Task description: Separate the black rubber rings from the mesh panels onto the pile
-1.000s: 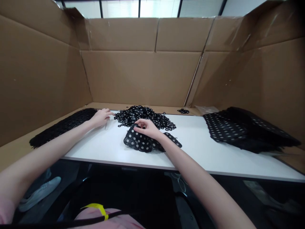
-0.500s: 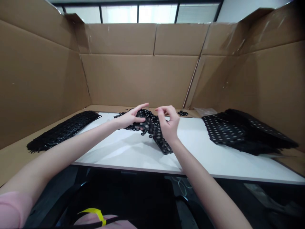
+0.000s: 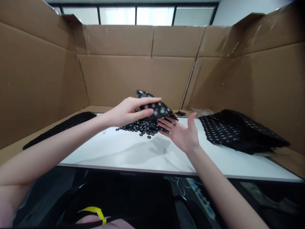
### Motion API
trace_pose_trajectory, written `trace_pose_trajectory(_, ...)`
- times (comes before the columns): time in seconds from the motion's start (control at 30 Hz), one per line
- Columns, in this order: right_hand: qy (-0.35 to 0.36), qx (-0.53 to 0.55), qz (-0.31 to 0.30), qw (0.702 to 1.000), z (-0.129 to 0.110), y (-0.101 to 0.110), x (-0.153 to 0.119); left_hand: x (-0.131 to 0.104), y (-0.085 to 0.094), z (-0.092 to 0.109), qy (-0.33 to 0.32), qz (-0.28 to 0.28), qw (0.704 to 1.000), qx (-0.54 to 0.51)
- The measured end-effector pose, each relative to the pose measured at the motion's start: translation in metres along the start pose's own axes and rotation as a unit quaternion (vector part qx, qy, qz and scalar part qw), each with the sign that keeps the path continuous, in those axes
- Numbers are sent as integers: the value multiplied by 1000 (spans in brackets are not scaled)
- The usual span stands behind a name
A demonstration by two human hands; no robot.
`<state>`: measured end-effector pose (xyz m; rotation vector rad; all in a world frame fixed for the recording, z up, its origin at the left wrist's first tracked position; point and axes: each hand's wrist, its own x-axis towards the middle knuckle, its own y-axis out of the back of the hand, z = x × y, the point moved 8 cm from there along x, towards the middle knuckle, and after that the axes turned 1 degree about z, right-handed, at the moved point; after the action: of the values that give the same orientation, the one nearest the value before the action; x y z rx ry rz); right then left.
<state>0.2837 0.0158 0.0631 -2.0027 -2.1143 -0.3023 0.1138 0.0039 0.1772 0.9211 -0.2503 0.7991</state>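
Observation:
My left hand (image 3: 133,109) grips a small black dotted sheet (image 3: 163,111) between thumb and fingers, raised above the table and tilted down to the right. Pale round spots cover it; whether they are holes or prints I cannot tell. My right hand (image 3: 181,132) is open, palm up and fingers spread, just under the sheet's lower right end. Whether its fingertips touch the sheet is not clear. Below and behind both hands lies a heap of small black rings (image 3: 144,128) on the white table (image 3: 124,148). Part of the heap is hidden by my hands.
At the right lies a pile of larger black dotted sheets (image 3: 220,127). A long black mesh-like bundle (image 3: 64,125) is at the left, and a few loose rings (image 3: 180,113) are at the back. Cardboard walls (image 3: 133,76) enclose the table's back and sides.
The black dotted sheet has been lifted off the table in my left hand. My right hand has turned palm up, opened, and shifted to the right.

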Motion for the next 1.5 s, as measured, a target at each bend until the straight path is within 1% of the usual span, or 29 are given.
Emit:
trace_pose_trajectory(0.07,-46,33,-9,998,11,5,17,-31,-7,-10,43,-62,993,89)
trace_pose_trajectory(0.13,-77,43,2,996,27,1,35,-62,-17,-23,74,-109,981,144)
trace_pose_trajectory(0.23,-110,42,47,992,54,-15,62,-105,-37,-39,103,-166,968,156)
trace_pose_trajectory(0.3,-107,54,76,990,64,-29,77,-126,-48,-44,120,-190,964,142)
trace_pose_trajectory(0.33,-108,58,77,989,68,-36,82,-134,-51,-46,131,-201,962,133)
trace_pose_trajectory(0.4,-108,72,89,987,71,-46,90,-141,-55,-44,142,-217,960,104)
trace_pose_trajectory(0.47,-101,81,89,988,70,-51,93,-141,-55,-38,146,-242,958,50)
trace_pose_trajectory(0.57,-63,49,50,996,65,-54,94,-130,-54,-31,142,-315,937,-51)
trace_pose_trajectory(0.6,-42,23,34,998,63,-55,93,-124,-52,-31,137,-330,932,-62)
trace_pose_trajectory(0.63,-15,-7,18,1000,61,-56,92,-113,-45,-34,122,-314,940,-51)
trace_pose_trajectory(0.67,14,-37,2,999,59,-57,91,-98,-35,-39,102,-260,960,-19)
trace_pose_trajectory(0.7,43,-62,-14,997,57,-59,89,-83,-22,-46,76,-186,979,25)
trace_pose_trajectory(0.73,71,-77,-29,994,54,-61,88,-69,-10,-53,50,-107,991,68)
trace_pose_trajectory(0.77,95,-87,-44,991,52,-62,87,-57,-1,-60,24,-45,993,104)
trace_pose_trajectory(0.8,113,-95,-58,987,51,-64,86,-47,3,-70,3,4,991,130)
trace_pose_trajectory(0.87,131,-116,-86,981,51,-67,84,-31,2,-94,-15,57,985,164)
trace_pose_trajectory(0.97,132,-147,-124,972,54,-69,83,-18,-11,-134,11,97,982,164)
trace_pose_trajectory(1.03,120,-162,-136,970,56,-67,82,-18,-19,-153,34,127,980,151)
trace_pose_trajectory(1.07,111,-167,-141,969,58,-66,82,-19,-23,-159,41,138,978,151)
trace_pose_trajectory(1.17,87,-167,-161,969,58,-64,80,-25,-34,-168,42,131,978,159)
trace_pose_trajectory(1.3,90,-168,-178,965,50,-67,76,-29,-37,-173,43,129,978,161)
trace_pose_trajectory(1.37,103,-180,-170,963,46,-68,75,-30,-40,-174,44,123,981,142)
trace_pose_trajectory(1.43,120,-193,-145,963,44,-66,76,-31,-44,-173,46,110,986,118)
trace_pose_trajectory(1.5,137,-214,-119,960,44,-64,77,-32,-46,-170,53,114,987,102)
